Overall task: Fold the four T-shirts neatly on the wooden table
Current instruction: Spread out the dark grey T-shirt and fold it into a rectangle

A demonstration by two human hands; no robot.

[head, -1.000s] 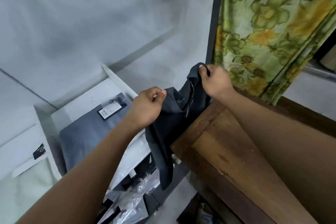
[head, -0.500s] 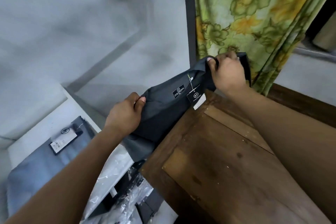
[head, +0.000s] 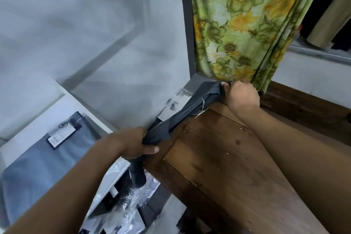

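Observation:
A dark grey T-shirt (head: 190, 108) with a paper tag is stretched between my hands along the far left edge of the wooden table (head: 228, 167). My left hand (head: 133, 144) grips its lower end at the table's left edge, and a bunch of the cloth hangs below that fist. My right hand (head: 241, 97) grips the upper end at the table's far corner. A grey-blue T-shirt (head: 45, 159) with a tag lies flat on a white surface to the left.
A green and yellow floral curtain (head: 237, 24) hangs just behind the table's far corner. A grey wall fills the upper left. Crinkled clear plastic bags and dark packets (head: 125, 209) lie below the table's left edge.
The dark shirt has dropped lower and been pulled taut along the table's edge. My left hand moved down to the table's side; my right hand went to the far corner.

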